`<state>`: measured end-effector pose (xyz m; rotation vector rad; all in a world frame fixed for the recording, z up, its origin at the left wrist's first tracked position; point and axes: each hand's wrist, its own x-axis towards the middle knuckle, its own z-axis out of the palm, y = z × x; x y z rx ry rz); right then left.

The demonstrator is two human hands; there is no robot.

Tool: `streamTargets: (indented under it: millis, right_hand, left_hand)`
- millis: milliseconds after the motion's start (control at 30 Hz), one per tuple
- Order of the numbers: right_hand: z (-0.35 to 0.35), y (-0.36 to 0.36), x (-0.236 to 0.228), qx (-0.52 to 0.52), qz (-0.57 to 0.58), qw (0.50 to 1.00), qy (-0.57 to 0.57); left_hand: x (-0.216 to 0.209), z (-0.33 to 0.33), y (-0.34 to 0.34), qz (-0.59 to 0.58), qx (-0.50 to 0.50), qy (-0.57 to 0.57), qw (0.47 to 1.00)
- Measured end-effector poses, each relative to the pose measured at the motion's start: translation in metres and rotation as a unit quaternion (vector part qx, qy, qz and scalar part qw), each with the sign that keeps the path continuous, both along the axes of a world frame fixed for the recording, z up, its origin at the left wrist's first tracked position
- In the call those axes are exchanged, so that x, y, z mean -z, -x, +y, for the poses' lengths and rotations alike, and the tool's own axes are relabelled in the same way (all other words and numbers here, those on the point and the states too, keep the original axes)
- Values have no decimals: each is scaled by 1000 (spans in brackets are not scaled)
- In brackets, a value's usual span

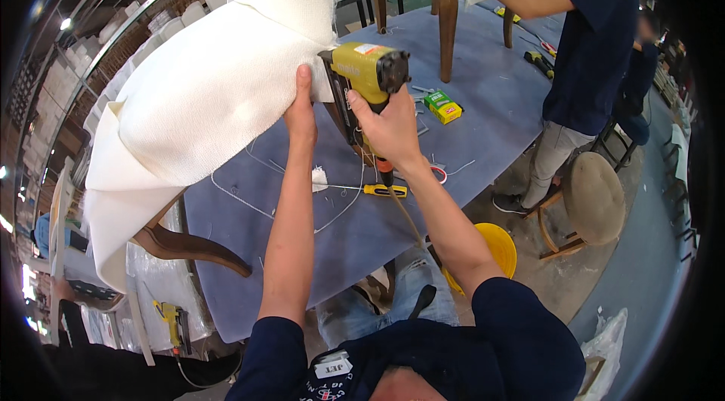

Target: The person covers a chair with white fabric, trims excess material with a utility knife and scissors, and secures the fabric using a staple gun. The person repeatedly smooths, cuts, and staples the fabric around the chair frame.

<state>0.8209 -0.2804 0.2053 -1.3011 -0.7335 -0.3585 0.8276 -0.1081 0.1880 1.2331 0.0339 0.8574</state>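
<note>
A chair lies tipped on the table, draped in white fabric (204,91), with a curved dark wooden leg (189,245) low at the left. My left hand (300,114) holds the fabric's right edge, thumb on top and the other fingers hidden. In my right hand (391,128) is a yellow and black pneumatic staple gun (362,72), gripped by its handle. Its black front sits against the fabric edge just right of my left thumb; the nose tip is hard to make out. An air hose (404,212) runs down from the handle.
On the blue-grey table (491,125) lie a yellow-handled screwdriver (385,190), loose strings and a green-yellow box (443,107). Across it, a co-worker (593,38) handles another white-covered chair (445,38). A round stool (594,198) and yellow round container (498,246) stand at right; a second staple gun (175,325) is lower left.
</note>
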Motion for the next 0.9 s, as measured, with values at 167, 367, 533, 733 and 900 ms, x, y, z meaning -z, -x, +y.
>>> streamTargets:
  millis: [167,367,533,733,900]
  right_hand:
    - [4,15,-4,11,-52,999,2]
    - [8,13,2,36,-45,998,35]
    - [12,16,3,19,-47,998,23]
    - [19,14,2,44,-74,996,38]
    - [33,22,1,32,-40,999,0]
  left_hand:
    - [6,12,-3,17,-22,-24,999]
    - [6,8,-7,-23,-45,-21,998]
    - [3,5,1,-24,-39,-17,999]
    - [-1,-16,4,-2,-94,-36,995]
    - [10,-9,1,-63,-7,18,998]
